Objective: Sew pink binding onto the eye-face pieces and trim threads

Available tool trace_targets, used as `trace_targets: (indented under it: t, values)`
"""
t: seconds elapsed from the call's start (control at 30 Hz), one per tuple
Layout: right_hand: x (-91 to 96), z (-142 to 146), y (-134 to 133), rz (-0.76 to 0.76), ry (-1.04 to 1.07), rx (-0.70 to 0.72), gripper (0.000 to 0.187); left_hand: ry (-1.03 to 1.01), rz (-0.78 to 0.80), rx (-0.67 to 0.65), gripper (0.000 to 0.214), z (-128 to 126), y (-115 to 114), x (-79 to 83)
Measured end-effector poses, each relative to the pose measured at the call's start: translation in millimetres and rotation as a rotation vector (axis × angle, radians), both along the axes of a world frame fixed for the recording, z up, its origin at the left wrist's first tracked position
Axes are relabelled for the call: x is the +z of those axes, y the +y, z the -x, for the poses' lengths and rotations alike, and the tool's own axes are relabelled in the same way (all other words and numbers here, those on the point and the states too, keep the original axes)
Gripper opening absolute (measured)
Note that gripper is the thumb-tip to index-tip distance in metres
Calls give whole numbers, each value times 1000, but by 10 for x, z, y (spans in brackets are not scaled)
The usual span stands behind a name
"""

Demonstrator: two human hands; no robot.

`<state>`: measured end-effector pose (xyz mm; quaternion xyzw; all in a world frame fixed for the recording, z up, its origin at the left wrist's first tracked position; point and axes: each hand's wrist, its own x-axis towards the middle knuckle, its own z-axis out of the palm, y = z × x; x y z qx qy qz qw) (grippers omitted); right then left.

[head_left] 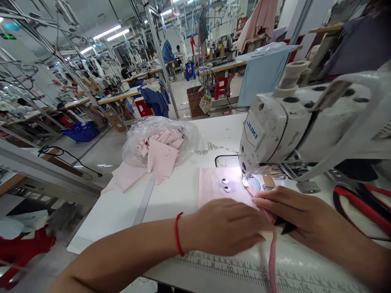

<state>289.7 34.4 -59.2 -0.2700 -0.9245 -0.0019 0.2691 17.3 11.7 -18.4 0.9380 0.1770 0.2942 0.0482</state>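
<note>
pink strip [272, 260] running from presser foot [246, 182] under both hands | left hand [226, 226] flat, blurred, fingers together, beside strip | right hand [290, 207] fingers laid along strip, pinch unclear, black snips [285, 226] beneath | pink panel [224, 189] on table [106, 228] | Juki machine [269, 130] ahead

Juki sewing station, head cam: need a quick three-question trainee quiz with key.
1. Which hand wears the red bracelet?
2. True or false: the plastic bag of pink fabric pieces sits to the left of the sewing machine.
3. Fill in the blank: the tool with red handles, to the right of the machine, is a pair of ____.

Key: 1. Left hand. 2. True. 3. Scissors.
</note>
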Motion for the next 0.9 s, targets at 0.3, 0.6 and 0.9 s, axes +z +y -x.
trace_targets:
  t: [0.3, 0.6, 0.9]
  values:
    - [97, -11, -10, -240, -162, 54, 59, 120, 120, 140, 36, 199, 218, -107]
    - [249, 188, -74, -237, -111, 53, 53, 101, 224, 120, 35, 179, 180, -34]
    - [167, 213, -42, -282, -53, 41, 54, 127, 243, 158, 41, 190, 173, -59]
